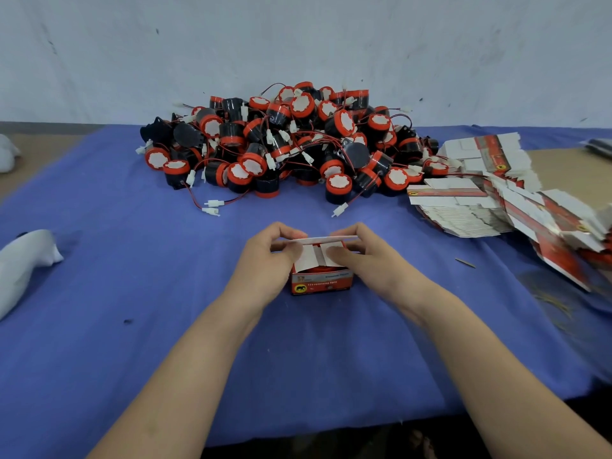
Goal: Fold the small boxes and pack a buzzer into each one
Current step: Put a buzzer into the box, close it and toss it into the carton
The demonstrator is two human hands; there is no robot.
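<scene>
Midway on the cloth [99,342], left grip [265,261] and right grip [366,260] pinch flaps atop the small box [321,283]; buzzer pile [281,144] behind.

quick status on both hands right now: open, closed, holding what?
Left hand: holds the small box, thumb on a side flap.
Right hand: holds the same box, thumb on the other side flap.

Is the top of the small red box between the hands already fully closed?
No: on the small box, only the two side flaps are folded in; the lid flap is raised behind them.
</scene>
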